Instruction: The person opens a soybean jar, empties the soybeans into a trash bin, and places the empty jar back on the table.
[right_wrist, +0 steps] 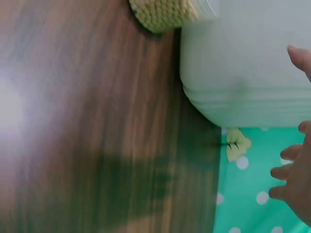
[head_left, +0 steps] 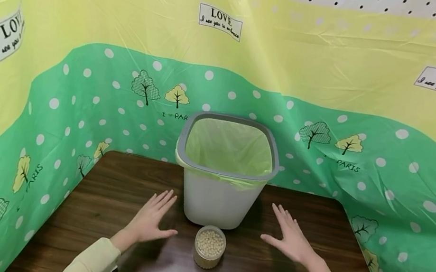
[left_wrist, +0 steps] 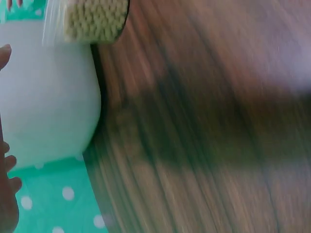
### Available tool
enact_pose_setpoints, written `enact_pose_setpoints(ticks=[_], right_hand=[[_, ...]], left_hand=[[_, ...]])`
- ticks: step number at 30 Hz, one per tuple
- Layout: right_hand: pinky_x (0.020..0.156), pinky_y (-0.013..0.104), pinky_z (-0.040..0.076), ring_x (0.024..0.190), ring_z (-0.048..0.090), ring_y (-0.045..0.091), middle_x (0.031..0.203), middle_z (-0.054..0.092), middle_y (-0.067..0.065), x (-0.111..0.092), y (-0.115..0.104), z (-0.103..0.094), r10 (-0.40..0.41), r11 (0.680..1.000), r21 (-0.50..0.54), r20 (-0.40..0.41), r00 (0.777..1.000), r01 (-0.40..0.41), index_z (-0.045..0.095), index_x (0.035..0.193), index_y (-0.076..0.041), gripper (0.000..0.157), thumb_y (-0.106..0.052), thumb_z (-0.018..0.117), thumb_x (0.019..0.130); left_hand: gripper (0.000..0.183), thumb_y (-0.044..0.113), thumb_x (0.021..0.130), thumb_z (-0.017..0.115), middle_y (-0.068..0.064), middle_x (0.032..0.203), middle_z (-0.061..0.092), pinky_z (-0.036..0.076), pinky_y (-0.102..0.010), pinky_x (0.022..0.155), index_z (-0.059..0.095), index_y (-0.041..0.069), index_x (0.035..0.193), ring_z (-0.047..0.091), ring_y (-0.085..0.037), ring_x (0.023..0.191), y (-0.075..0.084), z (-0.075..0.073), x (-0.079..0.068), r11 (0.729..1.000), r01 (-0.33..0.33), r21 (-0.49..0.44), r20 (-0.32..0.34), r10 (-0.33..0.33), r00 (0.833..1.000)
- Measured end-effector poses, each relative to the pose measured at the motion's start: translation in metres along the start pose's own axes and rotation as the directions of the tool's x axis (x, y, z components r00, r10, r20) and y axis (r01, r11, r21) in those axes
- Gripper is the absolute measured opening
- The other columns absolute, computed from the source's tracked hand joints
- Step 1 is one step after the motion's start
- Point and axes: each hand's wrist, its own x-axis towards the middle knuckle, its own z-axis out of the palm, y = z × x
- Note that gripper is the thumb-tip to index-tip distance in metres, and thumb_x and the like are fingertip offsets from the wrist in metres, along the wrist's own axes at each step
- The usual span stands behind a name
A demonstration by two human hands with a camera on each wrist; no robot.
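Observation:
A clear round jar [head_left: 210, 247] of pale, round beans or chickpeas stands upright on the wooden table, in front of a bin. The bin [head_left: 213, 200] is white with a grey rim and a light green liner bag [head_left: 229, 145] inside. To the left of the jar my left hand [head_left: 150, 218] is held with straight, spread fingers, holding nothing. On the other side my right hand [head_left: 291, 240] mirrors it, fingers extended and thumb pointing toward the jar. Both wrist views show the jar's lower part [left_wrist: 95, 20] beside the bin wall [right_wrist: 243, 63], with fingers at the frame edge.
A dark wooden table [head_left: 124, 178] lies under everything. Green and yellow printed cloth [head_left: 94, 72] with trees and dots rises behind it and at both sides, close behind the bin. The hands cast shadows on the tabletop.

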Motion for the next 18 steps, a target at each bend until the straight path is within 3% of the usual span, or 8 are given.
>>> enact_pose_setpoints(ticks=[2,5,8,11,18], right_hand=[[0.101,0.062,0.014,0.133,0.017,0.041,0.148,0.015,0.019,-0.001,-0.005,0.008,-0.026,0.999,0.048,0.014,1.000,0.025,0.011,0.147,-0.014,0.093,-0.051,0.063,0.079],[0.100,0.060,0.022,0.130,0.025,0.040,0.147,0.019,0.019,-0.005,-0.013,0.023,-0.049,0.988,0.147,0.039,0.998,0.043,0.012,0.147,-0.013,0.095,-0.049,0.066,0.077],[0.098,0.058,0.027,0.129,0.027,0.041,0.146,0.023,0.021,-0.008,-0.021,0.042,-0.052,0.959,0.283,0.091,0.995,0.024,0.012,0.147,-0.012,0.097,-0.044,0.069,0.076],[0.096,0.060,0.029,0.127,0.028,0.045,0.142,0.028,0.027,-0.009,-0.026,0.063,-0.066,0.916,0.401,0.110,0.992,0.016,0.013,0.146,-0.008,0.097,-0.035,0.073,0.075],[0.095,0.061,0.028,0.119,0.036,0.048,0.131,0.039,0.032,-0.008,-0.033,0.110,-0.117,0.815,0.576,0.063,0.991,0.060,0.023,0.139,0.008,0.088,-0.010,0.076,0.071]], left_hand=[[0.089,0.060,0.076,0.059,-0.022,0.140,0.034,0.032,-0.052,0.099,0.039,-0.003,0.135,0.034,-0.036,0.127,0.010,0.002,0.001,0.999,-0.012,-0.043,0.027,0.013,1.000],[0.083,0.056,0.077,0.061,-0.019,0.139,0.037,0.036,-0.047,0.097,0.040,0.001,0.135,0.038,-0.034,0.125,0.028,0.006,0.003,0.991,0.022,-0.129,0.112,-0.008,0.994],[0.080,0.056,0.078,0.061,-0.014,0.139,0.039,0.038,-0.044,0.096,0.040,0.006,0.137,0.041,-0.030,0.124,0.044,0.013,0.007,0.970,0.093,-0.225,0.226,-0.041,0.973],[0.082,0.058,0.076,0.062,-0.010,0.138,0.041,0.038,-0.044,0.096,0.039,0.009,0.138,0.041,-0.026,0.123,0.056,0.022,0.011,0.950,0.136,-0.281,0.291,-0.051,0.955],[0.091,0.055,0.067,0.072,-0.008,0.134,0.046,0.041,-0.041,0.094,0.040,0.006,0.136,0.046,-0.025,0.120,0.066,0.043,0.019,0.893,0.206,-0.400,0.313,-0.079,0.947]])
